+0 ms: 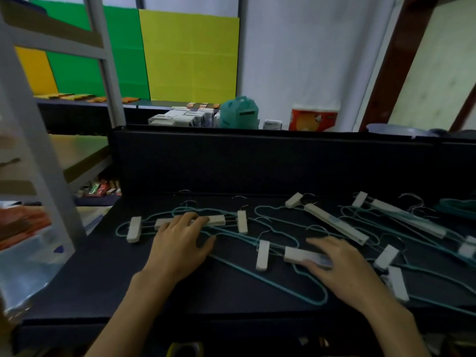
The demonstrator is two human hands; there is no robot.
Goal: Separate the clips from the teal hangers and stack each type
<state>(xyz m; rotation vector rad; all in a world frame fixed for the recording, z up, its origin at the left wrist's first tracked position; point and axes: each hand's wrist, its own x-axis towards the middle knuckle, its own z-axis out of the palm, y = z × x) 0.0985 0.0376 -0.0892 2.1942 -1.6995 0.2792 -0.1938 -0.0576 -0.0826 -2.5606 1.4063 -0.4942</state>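
Head view: barely begun. Teal hangers [257, 243] strewn over the dark table [103, 292], white clips [262, 255] mostly attached. Left hand [177, 243] flat, right hand [342, 269] seemingly flat, pressing clip bars; no stacks apparent.

A dark table [103, 292] with an upright dark panel [231, 163] at the far edge. On the surface, teal wire hangers [257, 275] spread and overlapping, white clips [262, 255] and long white bars [334, 222] among them. Both hands resting there too, left hand [180, 243] and right hand [345, 269].
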